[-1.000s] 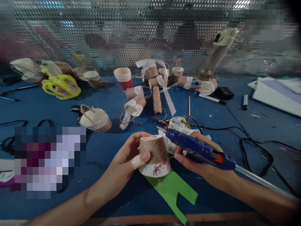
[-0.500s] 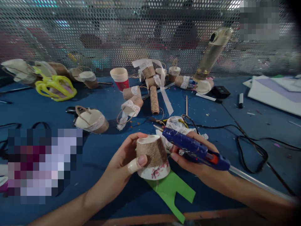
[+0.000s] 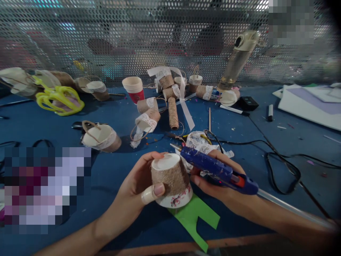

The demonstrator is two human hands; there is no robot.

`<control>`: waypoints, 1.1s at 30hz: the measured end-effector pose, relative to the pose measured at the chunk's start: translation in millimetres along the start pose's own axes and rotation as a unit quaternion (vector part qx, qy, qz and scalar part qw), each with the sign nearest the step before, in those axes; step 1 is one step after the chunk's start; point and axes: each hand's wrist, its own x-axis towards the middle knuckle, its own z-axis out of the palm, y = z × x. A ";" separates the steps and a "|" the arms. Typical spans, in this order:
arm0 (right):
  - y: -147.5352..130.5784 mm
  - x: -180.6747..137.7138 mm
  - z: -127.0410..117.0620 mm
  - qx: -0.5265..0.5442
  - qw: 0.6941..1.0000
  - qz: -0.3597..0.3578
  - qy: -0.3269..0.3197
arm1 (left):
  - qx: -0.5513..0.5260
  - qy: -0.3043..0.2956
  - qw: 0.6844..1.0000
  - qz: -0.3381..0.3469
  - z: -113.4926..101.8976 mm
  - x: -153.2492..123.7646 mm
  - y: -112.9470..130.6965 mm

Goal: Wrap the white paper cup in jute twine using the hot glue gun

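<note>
My left hand is wrapped round an upside-down paper cup covered with brown twine, its white floral rim at the bottom. The thumb, with a plaster on it, presses the cup's front. My right hand grips a blue glue gun with an orange trigger; its metal nozzle points left, just behind the cup's upturned base. A clear glue stick juts from the gun's back toward the right. Under both hands lies a green paper cut-out on the blue table.
Several twine-wrapped cups with lace, a twine spool, white ribbon and a red cup stack lie behind. Yellow scissors rest far left, black cables right, white boards far right, a bottle against the mesh wall.
The cup has tipped slightly so its white base faces up more. Both hands and the glue gun shifted a little left; the view drifted.
</note>
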 end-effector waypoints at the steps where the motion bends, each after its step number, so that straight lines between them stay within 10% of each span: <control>1: 0.5 -0.5 -0.2 0.001 1.000 0.000 0.002 | -0.001 0.000 1.000 0.001 0.4 -0.3 0.1; 33: 1.1 1.3 2.1 0.032 0.999 -0.007 0.001 | -0.068 -0.019 0.992 -0.107 2.1 1.5 4.8</control>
